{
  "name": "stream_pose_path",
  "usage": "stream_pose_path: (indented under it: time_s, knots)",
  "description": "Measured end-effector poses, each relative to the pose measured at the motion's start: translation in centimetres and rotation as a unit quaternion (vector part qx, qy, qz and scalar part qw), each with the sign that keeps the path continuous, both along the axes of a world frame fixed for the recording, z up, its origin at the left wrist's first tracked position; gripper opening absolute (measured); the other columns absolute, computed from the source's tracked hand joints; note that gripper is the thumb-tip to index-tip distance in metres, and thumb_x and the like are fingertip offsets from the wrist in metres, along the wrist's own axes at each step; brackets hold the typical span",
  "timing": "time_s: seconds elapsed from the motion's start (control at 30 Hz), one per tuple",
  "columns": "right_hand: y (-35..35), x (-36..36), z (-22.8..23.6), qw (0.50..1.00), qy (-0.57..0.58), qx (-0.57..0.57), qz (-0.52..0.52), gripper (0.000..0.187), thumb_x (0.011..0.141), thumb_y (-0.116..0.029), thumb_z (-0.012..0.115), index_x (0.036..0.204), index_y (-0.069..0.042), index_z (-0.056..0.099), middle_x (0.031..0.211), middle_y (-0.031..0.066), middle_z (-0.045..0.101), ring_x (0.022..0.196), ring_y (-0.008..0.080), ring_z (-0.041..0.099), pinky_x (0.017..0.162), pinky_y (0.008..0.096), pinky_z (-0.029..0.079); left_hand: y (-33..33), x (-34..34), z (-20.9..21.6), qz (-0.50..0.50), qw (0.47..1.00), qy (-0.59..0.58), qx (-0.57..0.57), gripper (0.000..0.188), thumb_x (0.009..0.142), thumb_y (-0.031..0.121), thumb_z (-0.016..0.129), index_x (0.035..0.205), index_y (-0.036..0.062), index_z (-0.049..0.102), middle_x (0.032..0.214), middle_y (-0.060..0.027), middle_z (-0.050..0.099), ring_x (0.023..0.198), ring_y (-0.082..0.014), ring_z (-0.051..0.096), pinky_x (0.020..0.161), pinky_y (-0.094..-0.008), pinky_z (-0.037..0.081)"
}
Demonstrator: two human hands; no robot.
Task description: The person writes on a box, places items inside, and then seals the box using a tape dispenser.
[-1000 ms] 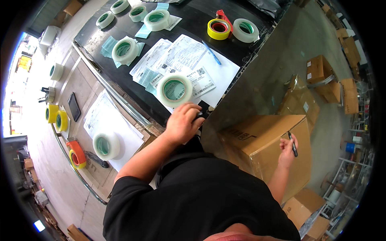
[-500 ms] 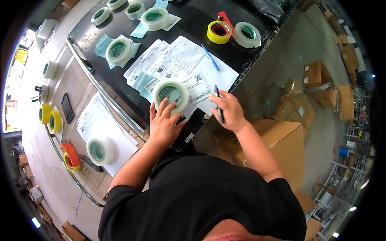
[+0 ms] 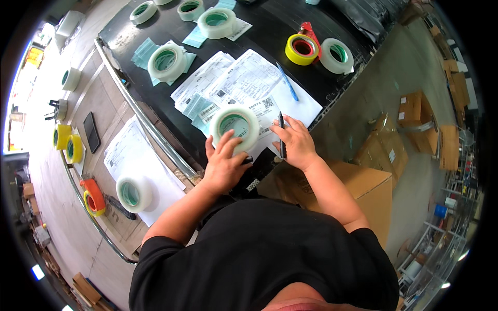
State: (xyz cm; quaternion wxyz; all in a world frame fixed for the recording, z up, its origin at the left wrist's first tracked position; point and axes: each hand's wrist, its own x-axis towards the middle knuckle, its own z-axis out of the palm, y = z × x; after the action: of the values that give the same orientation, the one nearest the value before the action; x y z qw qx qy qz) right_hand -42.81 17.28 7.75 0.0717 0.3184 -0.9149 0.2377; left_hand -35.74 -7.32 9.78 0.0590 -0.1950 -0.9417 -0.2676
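Observation:
My left hand (image 3: 226, 161) rests its fingers over the near rim of a clear tape roll (image 3: 251, 123) with a green-printed core. By its thumb is a small black piece (image 3: 248, 159), like a pen cap, seemingly pinched and partly hidden. The roll lies flat on printed label sheets (image 3: 239, 78) on the black table. To its right, my right hand (image 3: 294, 142) grips a black marker pen (image 3: 281, 124), held nearly upright with its narrow end pointing away from me. A blue pen (image 3: 288, 83) lies on the papers beyond that hand.
Other tape rolls (image 3: 166, 62) stand on the black tabletop (image 3: 262, 33), some over pale blue slips. A yellow tape roll in a red dispenser (image 3: 310, 39) sits far right. A side surface at left holds papers, a phone (image 3: 92, 132) and tapes. Cardboard boxes (image 3: 376, 192) stand at right.
The whole scene has shifted right and slightly down in the view. Relative to the papers, my right hand with the marker pen has come closer to the roll. My left hand stays at the roll.

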Motion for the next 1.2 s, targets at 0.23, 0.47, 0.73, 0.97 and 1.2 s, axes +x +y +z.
stream_pose_path:
  time_s: [0.23,0.47,0.73,0.97,1.2]
  knots:
    - [-0.3,0.2,0.8,0.999,0.011,-0.041,0.008,0.051,0.071,-0.008,0.073,0.119,-0.012,0.057,0.117,0.013,0.065,0.117,0.0378,0.052,0.096,0.0467,0.043,-0.2,0.3,0.2,-0.031,0.999,-0.03,0.0,0.027,0.067,0.024,0.081,0.089,0.0142,0.068,0.136,-0.0065,0.05,0.138,-0.0284,0.035,0.111,-0.0584,0.016]
    - [-0.2,1.1,0.7,0.998,0.027,-0.051,0.006,0.053,0.07,-0.007,0.073,0.12,-0.013,0.057,0.117,0.0118,0.064,0.114,0.0375,0.054,0.095,0.0467,0.043,-0.6,-0.1,0.8,-0.025,0.999,-0.013,0.024,0.028,0.07,0.022,0.079,0.092,0.0104,0.066,0.143,-0.008,0.046,0.14,-0.029,0.034,0.112,-0.0549,0.018]
    - [1.4,2.7,0.1,0.998,0.027,-0.042,-0.023,0.052,0.073,-0.007,0.071,0.122,-0.012,0.056,0.118,0.0119,0.064,0.113,0.0396,0.053,0.096,0.0471,0.042,-0.1,-2.9,1.3,0.16,0.982,-0.037,0.094,0.023,0.084,0.022,0.067,0.095,0.0014,0.065,0.144,-0.025,0.042,0.137,-0.0388,0.032,0.11,-0.051,0.021]
    - [1.8,4.3,-0.8,0.998,0.008,-0.044,-0.052,0.052,0.072,-0.006,0.07,0.122,-0.009,0.056,0.121,0.0118,0.063,0.112,0.0396,0.053,0.096,0.0472,0.041,0.4,-9.1,0.5,0.216,0.966,-0.142,0.027,0.043,0.092,0.038,0.055,0.103,-0.001,0.069,0.141,-0.0261,0.045,0.126,-0.0407,0.041,0.105,-0.0511,0.027]
    - [2.0,4.7,-1.0,0.998,0.008,-0.043,-0.037,0.055,0.075,-0.004,0.07,0.126,-0.008,0.05,0.121,0.0141,0.063,0.11,0.0413,0.055,0.096,0.0486,0.042,0.2,-9.8,-1.0,0.249,0.952,-0.174,0.041,0.046,0.093,0.041,0.051,0.106,-0.001,0.067,0.14,-0.0231,0.047,0.126,-0.0396,0.043,0.104,-0.0519,0.028]
